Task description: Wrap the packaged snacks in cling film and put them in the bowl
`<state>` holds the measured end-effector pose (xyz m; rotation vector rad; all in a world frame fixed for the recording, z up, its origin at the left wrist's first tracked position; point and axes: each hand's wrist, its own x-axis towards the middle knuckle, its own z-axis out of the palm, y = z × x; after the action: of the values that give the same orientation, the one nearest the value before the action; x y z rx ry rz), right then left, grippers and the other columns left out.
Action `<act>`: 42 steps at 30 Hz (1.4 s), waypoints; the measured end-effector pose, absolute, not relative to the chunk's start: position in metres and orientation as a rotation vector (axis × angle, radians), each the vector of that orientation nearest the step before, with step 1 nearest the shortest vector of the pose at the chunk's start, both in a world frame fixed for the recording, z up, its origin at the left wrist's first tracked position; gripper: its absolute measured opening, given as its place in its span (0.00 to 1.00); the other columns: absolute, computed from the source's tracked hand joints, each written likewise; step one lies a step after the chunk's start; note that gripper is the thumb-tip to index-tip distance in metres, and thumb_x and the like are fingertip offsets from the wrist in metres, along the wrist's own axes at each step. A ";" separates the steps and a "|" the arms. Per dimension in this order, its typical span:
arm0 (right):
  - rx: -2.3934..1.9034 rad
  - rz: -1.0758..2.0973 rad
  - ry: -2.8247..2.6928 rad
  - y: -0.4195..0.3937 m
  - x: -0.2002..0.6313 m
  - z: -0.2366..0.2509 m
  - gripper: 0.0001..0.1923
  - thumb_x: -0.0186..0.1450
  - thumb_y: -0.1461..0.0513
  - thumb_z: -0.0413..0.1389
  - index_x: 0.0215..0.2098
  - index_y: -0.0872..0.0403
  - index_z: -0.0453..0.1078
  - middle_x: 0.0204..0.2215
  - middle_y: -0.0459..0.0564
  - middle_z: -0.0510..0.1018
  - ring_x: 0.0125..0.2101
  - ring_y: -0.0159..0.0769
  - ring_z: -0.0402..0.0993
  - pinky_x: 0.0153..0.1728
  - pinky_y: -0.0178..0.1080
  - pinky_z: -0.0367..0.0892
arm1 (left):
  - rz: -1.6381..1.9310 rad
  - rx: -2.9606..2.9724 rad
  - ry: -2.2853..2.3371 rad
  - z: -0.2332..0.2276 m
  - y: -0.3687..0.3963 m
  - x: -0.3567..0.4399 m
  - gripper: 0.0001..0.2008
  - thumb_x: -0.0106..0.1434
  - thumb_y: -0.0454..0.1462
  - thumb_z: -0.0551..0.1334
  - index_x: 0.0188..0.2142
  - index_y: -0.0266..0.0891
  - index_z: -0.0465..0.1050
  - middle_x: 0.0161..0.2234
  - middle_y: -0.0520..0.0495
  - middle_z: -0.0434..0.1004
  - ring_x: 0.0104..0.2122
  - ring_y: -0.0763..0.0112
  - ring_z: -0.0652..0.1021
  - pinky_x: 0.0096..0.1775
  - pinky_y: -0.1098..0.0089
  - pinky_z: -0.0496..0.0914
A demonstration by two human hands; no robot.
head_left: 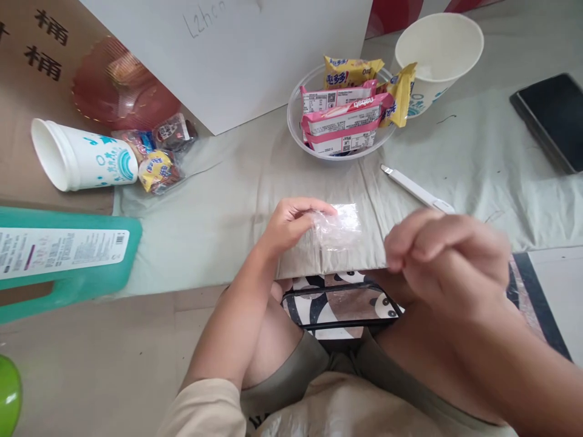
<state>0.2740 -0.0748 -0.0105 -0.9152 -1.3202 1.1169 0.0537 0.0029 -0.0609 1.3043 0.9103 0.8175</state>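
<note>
My left hand (296, 223) pinches the left side of a small clear plastic bag (341, 230) near the front edge of the cloth-covered table. Light glints off the bag, and whether anything is inside it I cannot tell. Raised to the right of the bag, and apart from it, is my right hand (450, 255), slightly blurred. Its fingers are curled together, and what they hold, if anything, is hidden. Behind that hand lies a white utility knife (416, 188). Further back, a clear plastic bowl (296, 130) holds several pink and yellow snack packets (341, 121).
A white paper cup (439, 48) stands behind the bowl, with a black phone (553, 121) at far right. On the left are tipped paper cups (86, 155), wrapped snacks (159, 173), a reddish plate (122, 85) and a teal container (130, 249). A white board (237, 60) rises behind.
</note>
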 end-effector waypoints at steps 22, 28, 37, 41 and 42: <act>-1.151 1.431 -1.036 -0.013 0.261 -0.045 0.18 0.59 0.49 0.66 0.31 0.52 0.69 0.24 0.43 0.73 0.25 0.29 0.68 0.27 0.34 0.64 | 0.831 1.126 0.977 -0.061 0.003 0.069 0.21 0.49 0.47 0.78 0.29 0.39 0.70 0.23 0.56 0.67 0.24 0.79 0.69 0.28 0.75 0.66; -1.143 1.294 -0.866 0.006 0.276 -0.038 0.11 0.63 0.54 0.58 0.29 0.51 0.69 0.21 0.41 0.73 0.21 0.27 0.68 0.26 0.34 0.67 | 0.943 1.328 1.136 -0.036 -0.010 0.065 0.20 0.53 0.49 0.75 0.27 0.40 0.70 0.23 0.55 0.67 0.22 0.79 0.65 0.25 0.74 0.62; -1.027 1.087 -0.470 0.037 0.309 -0.040 0.06 0.51 0.68 0.47 0.24 0.50 0.60 0.18 0.39 0.66 0.18 0.24 0.62 0.21 0.30 0.59 | 1.166 2.206 1.071 0.079 0.084 0.150 0.10 0.55 0.28 0.67 0.25 0.41 0.68 0.23 0.56 0.66 0.24 0.78 0.65 0.27 0.73 0.60; -0.979 0.880 -0.596 0.022 0.313 -0.008 0.07 0.56 0.67 0.50 0.24 0.49 0.63 0.20 0.42 0.68 0.19 0.27 0.64 0.22 0.34 0.61 | 0.678 2.589 1.195 0.089 0.165 0.213 0.12 0.50 0.22 0.62 0.25 0.40 0.67 0.25 0.57 0.70 0.27 0.79 0.69 0.36 0.74 0.66; -0.994 0.813 -0.724 0.010 0.315 0.006 0.07 0.59 0.66 0.51 0.24 0.48 0.64 0.21 0.43 0.70 0.22 0.29 0.67 0.24 0.36 0.64 | 0.538 2.661 1.258 0.084 0.180 0.224 0.10 0.50 0.22 0.62 0.26 0.38 0.70 0.26 0.57 0.71 0.30 0.77 0.70 0.41 0.73 0.68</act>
<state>0.3148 0.0104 0.0063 -0.9938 -0.7237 0.8133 0.2244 0.1804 0.0844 2.6615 1.2580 0.5378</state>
